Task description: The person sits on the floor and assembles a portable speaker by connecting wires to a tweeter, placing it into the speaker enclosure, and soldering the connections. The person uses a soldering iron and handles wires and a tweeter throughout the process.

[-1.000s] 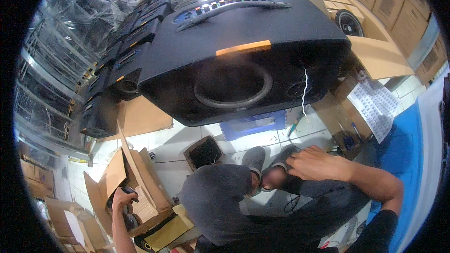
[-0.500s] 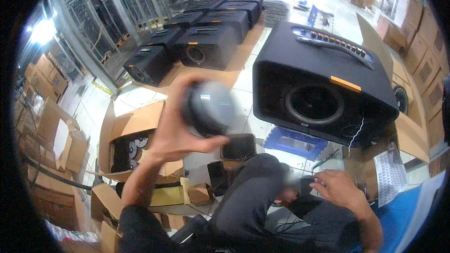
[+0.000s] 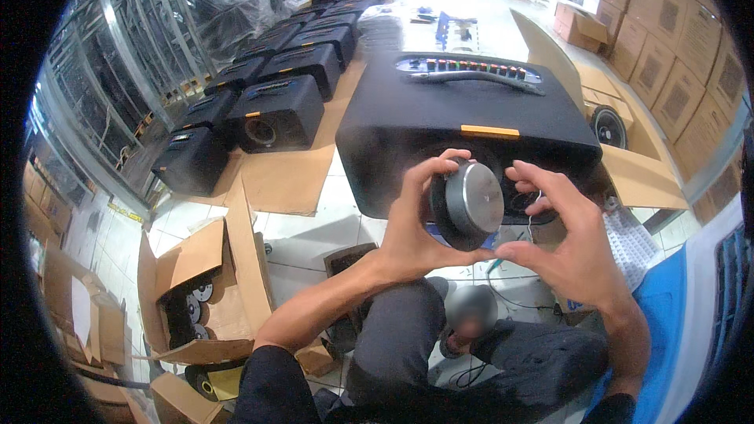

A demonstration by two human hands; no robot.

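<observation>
My left hand (image 3: 408,220) grips a round speaker driver (image 3: 481,200) by its dark rim, its grey, flat-faced magnet turned toward the right. Beside it my right hand (image 3: 561,232) is open, its fingers curved and its thumb stretched toward my left thumb. A thin white wire (image 3: 530,228) hangs close to the right fingers; whether they touch it I cannot tell. Behind both hands stands a big black speaker cabinet (image 3: 385,141) with a handle (image 3: 475,81), a row of knobs and an orange label on top. The hands partly hide its round front opening.
An open carton (image 3: 259,267) with several round parts stands at lower left. Rows of black cabinets (image 3: 275,110) rest on cardboard at the back left. Another speaker driver (image 3: 609,126) lies in cardboard at right, near stacked cartons (image 3: 660,55). A blue-edged surface (image 3: 667,322) is close on my right.
My left hand has carried the driver rightward to the front of the cabinet and turned it. My right hand has risen from near my knee to beside it. The view has shifted right.
</observation>
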